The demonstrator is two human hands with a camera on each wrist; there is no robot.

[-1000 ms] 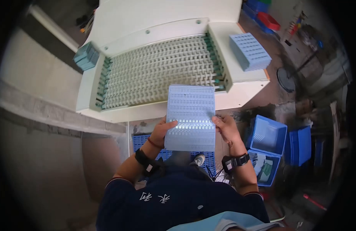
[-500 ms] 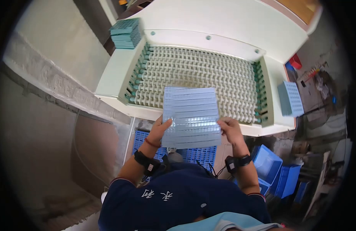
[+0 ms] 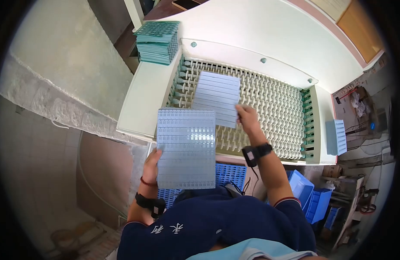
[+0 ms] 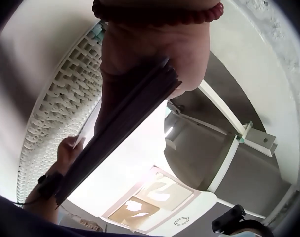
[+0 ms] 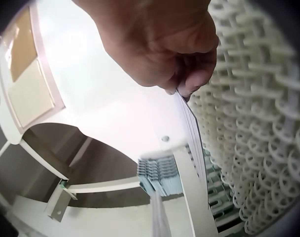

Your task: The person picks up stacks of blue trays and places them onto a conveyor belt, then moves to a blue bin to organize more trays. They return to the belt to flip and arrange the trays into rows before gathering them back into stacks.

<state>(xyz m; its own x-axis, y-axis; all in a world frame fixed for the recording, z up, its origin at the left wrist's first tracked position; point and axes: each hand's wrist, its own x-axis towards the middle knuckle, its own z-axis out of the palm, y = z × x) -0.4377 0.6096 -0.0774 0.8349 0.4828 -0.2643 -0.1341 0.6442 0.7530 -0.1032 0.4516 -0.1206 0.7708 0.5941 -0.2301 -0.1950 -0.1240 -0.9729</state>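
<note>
My left hand (image 3: 152, 167) grips a stack of pale blue circuit board panels (image 3: 186, 156) by its left edge, in front of the machine. In the left wrist view, the stack (image 4: 123, 126) shows edge-on as several thin layers. My right hand (image 3: 248, 120) pinches the right edge of a single panel (image 3: 218, 93), which lies over the left part of the white roller bed (image 3: 273, 108). The right wrist view has this panel (image 5: 195, 138) nearly edge-on, thumb and fingertips closed on its edge, close over the rollers.
A pile of teal panels (image 3: 158, 43) stands on the machine's left ledge (image 3: 141, 97). Another panel stack (image 3: 336, 138) sits on the right ledge. Blue bins (image 3: 301, 190) are on the floor at right, and blue plastic grating (image 3: 232, 173) lies below the machine's front.
Both hands held the stack before. My right hand has moved forward with one panel over the rollers, while the left keeps the stack, now lower and further left in view.
</note>
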